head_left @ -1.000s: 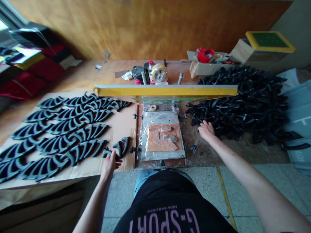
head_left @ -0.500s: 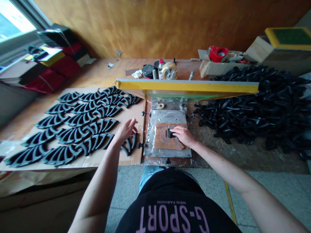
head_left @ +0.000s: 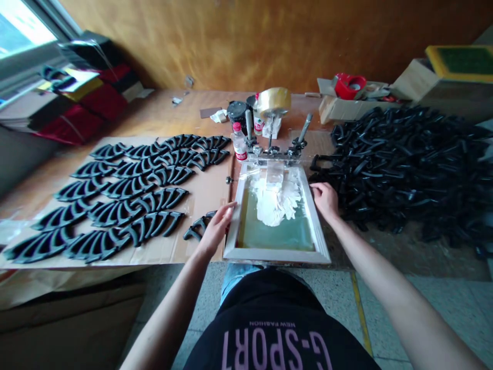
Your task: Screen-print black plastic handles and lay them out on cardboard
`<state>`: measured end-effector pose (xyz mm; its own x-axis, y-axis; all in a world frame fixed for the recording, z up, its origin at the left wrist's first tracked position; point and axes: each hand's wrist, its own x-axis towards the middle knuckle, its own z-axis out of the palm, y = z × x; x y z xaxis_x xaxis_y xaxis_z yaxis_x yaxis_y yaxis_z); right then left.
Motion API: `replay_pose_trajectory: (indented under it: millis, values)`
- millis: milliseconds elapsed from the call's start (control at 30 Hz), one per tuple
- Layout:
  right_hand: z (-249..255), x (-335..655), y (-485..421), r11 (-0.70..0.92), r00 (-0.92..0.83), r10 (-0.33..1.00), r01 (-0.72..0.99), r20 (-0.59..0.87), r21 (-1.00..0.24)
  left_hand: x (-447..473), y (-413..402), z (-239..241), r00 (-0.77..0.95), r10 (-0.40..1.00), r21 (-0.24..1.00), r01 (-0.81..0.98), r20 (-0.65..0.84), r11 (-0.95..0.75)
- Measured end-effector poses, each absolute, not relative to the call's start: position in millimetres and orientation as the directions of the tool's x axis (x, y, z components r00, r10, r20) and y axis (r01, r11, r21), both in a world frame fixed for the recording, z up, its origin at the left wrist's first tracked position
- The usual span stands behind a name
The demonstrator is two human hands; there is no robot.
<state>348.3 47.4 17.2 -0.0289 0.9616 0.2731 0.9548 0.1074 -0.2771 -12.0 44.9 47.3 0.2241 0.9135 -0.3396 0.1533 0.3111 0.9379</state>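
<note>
A screen printing frame (head_left: 277,255) lies lowered before me, with a pale rim and a greenish mesh. White ink (head_left: 274,203) is spread thickly over the mesh's upper half, and a squeegee (head_left: 275,173) stands at its far end. On the left rim, the fingers of my left hand (head_left: 215,228) are closed. At the right rim, farther from me, my right hand (head_left: 326,201) has its bent fingers against the edge. The plate and the black piece under the frame are hidden.
Rows of curved black handles (head_left: 142,200) lie on cardboard (head_left: 208,192) to the left. A heap of black handles (head_left: 404,169) covers the right side. Behind the frame stand a red-capped bottle (head_left: 239,144), upright metal rods (head_left: 305,127) and a tape roll (head_left: 273,101).
The frame has swung down from its raised position and covers the plate. My right hand has left the small black piece for the right rim; my left hand has moved to the left rim.
</note>
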Motion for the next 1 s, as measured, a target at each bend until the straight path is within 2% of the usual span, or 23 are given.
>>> replay_pose_trajectory:
  millis: [67, 133, 167, 300, 367, 467, 533, 633, 767, 900, 1000]
  values:
    - [35.4, 343.7, 69.0, 0.050, 0.080, 0.917, 0.949, 0.392, -0.312, -9.8, 38.4, 12.8, 0.197, 0.905, 0.922, 0.174, -0.377, 0.346]
    - [52.2, 321.3, 90.1, 0.100, 0.048, 0.900, 0.945, 0.434, -0.312, -4.6, 39.2, -12.6, 0.163, 0.914, 0.920, 0.195, -0.371, 0.339]
    - [58.5, 306.7, 98.1, 0.136, -0.009, 0.918, 0.946, 0.396, -0.294, -2.6, 41.0, -20.9, 0.151, 0.919, 0.921, 0.209, -0.363, 0.329]
    - [61.8, 260.8, 96.5, 0.223, -0.207, 0.974, 0.945, 0.090, -0.239, -2.6, 48.0, -30.9, 0.161, 0.910, 0.911, 0.233, -0.382, 0.341]
    - [54.7, 256.0, 76.9, 0.327, -0.324, 0.945, 0.920, 0.048, -0.215, -4.9, 48.4, -30.1, 0.176, 0.901, 0.907, 0.224, -0.397, 0.356]
    - [49.8, 265.1, 47.0, 0.582, -0.582, 0.811, 0.794, 0.054, -0.178, -6.7, 46.8, -29.9, 0.188, 0.904, 0.914, 0.211, -0.385, 0.346]
    - [52.7, 272.1, 39.0, 0.664, -0.674, 0.738, 0.719, 0.027, -0.205, -6.7, 45.9, -30.3, 0.177, 0.907, 0.916, 0.208, -0.382, 0.345]
    - [55.2, 273.2, 41.4, 0.607, -0.615, 0.787, 0.756, 0.052, -0.246, -6.4, 45.5, -29.3, 0.165, 0.907, 0.914, 0.197, -0.388, 0.356]
    - [40.2, 266.3, 32.8, 0.578, -0.541, 0.815, 0.782, 0.207, -0.234, -5.7, 45.0, -26.9, 0.174, 0.904, 0.915, 0.181, -0.391, 0.361]
    - [38.4, 265.1, 24.0, 0.590, -0.558, 0.807, 0.752, 0.191, -0.294, -4.9, 44.8, -21.4, 0.160, 0.906, 0.912, 0.196, -0.392, 0.360]
    - [59.1, 262.7, 50.2, 0.479, -0.433, 0.878, 0.814, 0.206, -0.328, -6.6, 46.4, -3.2, 0.185, 0.900, 0.913, 0.187, -0.395, 0.362]
